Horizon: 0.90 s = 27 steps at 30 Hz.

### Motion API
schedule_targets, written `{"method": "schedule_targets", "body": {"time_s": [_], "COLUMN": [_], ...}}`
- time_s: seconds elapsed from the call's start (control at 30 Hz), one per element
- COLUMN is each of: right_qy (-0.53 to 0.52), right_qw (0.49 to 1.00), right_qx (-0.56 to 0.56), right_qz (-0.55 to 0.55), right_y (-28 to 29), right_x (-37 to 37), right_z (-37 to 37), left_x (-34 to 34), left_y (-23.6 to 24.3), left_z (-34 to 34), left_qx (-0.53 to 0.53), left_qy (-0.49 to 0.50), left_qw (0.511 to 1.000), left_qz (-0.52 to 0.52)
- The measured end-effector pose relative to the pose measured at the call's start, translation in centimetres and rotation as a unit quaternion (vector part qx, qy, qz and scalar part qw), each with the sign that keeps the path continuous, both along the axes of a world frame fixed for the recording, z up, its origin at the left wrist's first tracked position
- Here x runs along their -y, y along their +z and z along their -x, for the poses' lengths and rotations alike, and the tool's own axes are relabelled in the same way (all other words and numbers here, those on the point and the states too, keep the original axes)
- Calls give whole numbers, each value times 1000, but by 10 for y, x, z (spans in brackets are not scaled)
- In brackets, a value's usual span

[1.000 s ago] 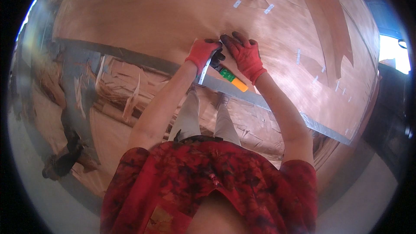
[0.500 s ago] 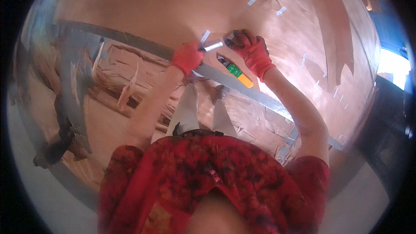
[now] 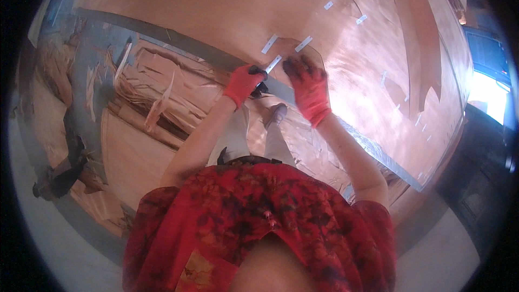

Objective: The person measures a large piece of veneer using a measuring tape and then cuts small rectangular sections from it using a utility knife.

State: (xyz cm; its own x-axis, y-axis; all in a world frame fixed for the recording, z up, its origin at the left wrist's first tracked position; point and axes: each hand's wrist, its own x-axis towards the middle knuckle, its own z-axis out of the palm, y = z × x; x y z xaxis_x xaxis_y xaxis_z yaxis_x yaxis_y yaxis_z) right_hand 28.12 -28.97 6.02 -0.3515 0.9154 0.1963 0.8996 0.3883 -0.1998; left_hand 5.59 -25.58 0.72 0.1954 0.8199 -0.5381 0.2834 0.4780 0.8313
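Note:
My red-gloved left hand (image 3: 246,84) is closed on a small dark object (image 3: 260,89) at the board's edge, with a white perforated strip (image 3: 273,65) sticking out beside the thumb. My red-gloved right hand (image 3: 308,87) has its fingers apart, tips resting on a veneer patch (image 3: 314,51) on the large wooden sheet (image 3: 189,0). Short white perforated strips (image 3: 304,44) lie across the patch's seams, just above my fingers. The green-and-yellow-handled tool seen earlier is not visible.
A grey metal edge (image 3: 162,37) runs along the sheet's near side. Below it are torn veneer scraps (image 3: 157,75) around my legs. A long loose veneer strip (image 3: 413,38) lies at the right. A dark structure (image 3: 459,162) and a bright opening (image 3: 486,92) stand at the far right.
My right hand has moved down and now has fingers stretched out. My left hand has shifted right. Another white strip now lies on the patch. The yellow-handled tool has gone from sight.

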Motion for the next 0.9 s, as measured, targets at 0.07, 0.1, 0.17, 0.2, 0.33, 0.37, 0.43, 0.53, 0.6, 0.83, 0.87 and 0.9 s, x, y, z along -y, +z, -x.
{"method": "schedule_targets", "body": {"time_s": [0.07,0.1,0.17,0.2,0.33,0.37,0.43,0.53,0.6,0.83,0.87,0.9], "right_qy": [28,38,26,19,50,43,35,40,9,-268,-257,-248], "right_qw": [999,999,998,997,994,994,995,996,997,920,923,926], "right_qx": [9,9,50,72,89,78,79,31,-38,-285,-284,-284], "right_qz": [-19,-14,7,18,27,56,58,74,71,38,22,6], "right_y": [-4,-15,-29,-36,-40,-38,-40,-14,-2,-8,-10,-10], "right_x": [9,13,15,16,16,16,19,15,7,21,21,22], "right_z": [25,32,40,43,48,49,48,38,22,-89,-91,-93], "left_x": [1,1,0,-2,-12,-18,-33,-44,-42,-47,-51,-55], "left_y": [-13,-18,-11,-6,1,11,20,49,68,69,68,65], "left_z": [1,2,2,3,41,47,72,83,60,-58,-78,-97], "left_qx": [7,10,50,70,-198,-276,-304,-98,-35,98,96,93], "left_qy": [-22,-34,-42,-47,-245,-265,-260,-143,-104,-130,-153,-177], "left_qw": [1000,999,998,996,946,918,914,982,991,981,977,973], "left_qz": [-21,-32,-10,2,-75,-102,-71,72,72,107,111,117]}}
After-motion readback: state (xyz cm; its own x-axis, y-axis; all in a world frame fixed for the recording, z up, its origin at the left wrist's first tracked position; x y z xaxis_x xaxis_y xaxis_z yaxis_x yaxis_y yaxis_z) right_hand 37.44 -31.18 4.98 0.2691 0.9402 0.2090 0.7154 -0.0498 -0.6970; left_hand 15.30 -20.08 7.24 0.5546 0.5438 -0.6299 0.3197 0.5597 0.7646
